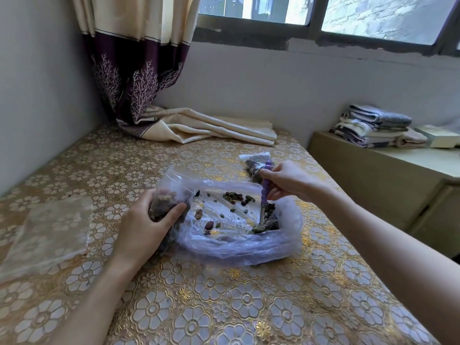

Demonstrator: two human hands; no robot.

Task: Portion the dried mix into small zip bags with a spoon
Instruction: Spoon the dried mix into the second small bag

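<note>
The dried mix lies scattered inside a large clear plastic bag spread open near the middle of the floral-clothed table. At the bag's right end the right hand has its fingers curled round the purple beaded handle of a spoon, whose bowl is dug into a heap of mix. At the bag's left end the left hand grips a small zip bag partly filled with mix. Just behind the big bag lies a filled zip bag; well to its left, a stack of empty bags.

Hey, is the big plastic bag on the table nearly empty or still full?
Nearly empty. The big plastic bag lies open, with scattered bits and one small heap of mix where the spoon digs.
</note>
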